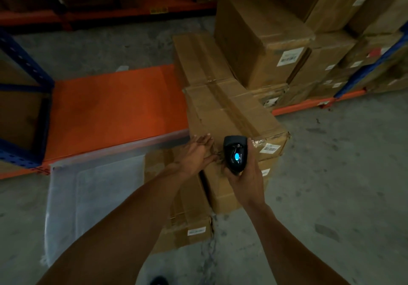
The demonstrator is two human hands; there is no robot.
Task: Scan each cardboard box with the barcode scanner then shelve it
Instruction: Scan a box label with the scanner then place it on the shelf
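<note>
A long taped cardboard box (234,112) lies on top of a stack of boxes on the floor, with a white barcode label (269,148) on its near end. My right hand (247,172) grips a black barcode scanner (234,153) with a blue light glowing, held at the box's near end just left of the label. My left hand (196,152) rests flat with fingers spread on the box's near left corner. A lower box (185,214) with its own label lies beneath my left forearm.
A low orange shelf deck (114,108) with blue uprights (24,64) lies to the left. A white sheet (92,194) covers the floor beside the lower box. More labelled boxes (265,39) are stacked on an orange rack at the right. Bare concrete floor (342,174) spreads right.
</note>
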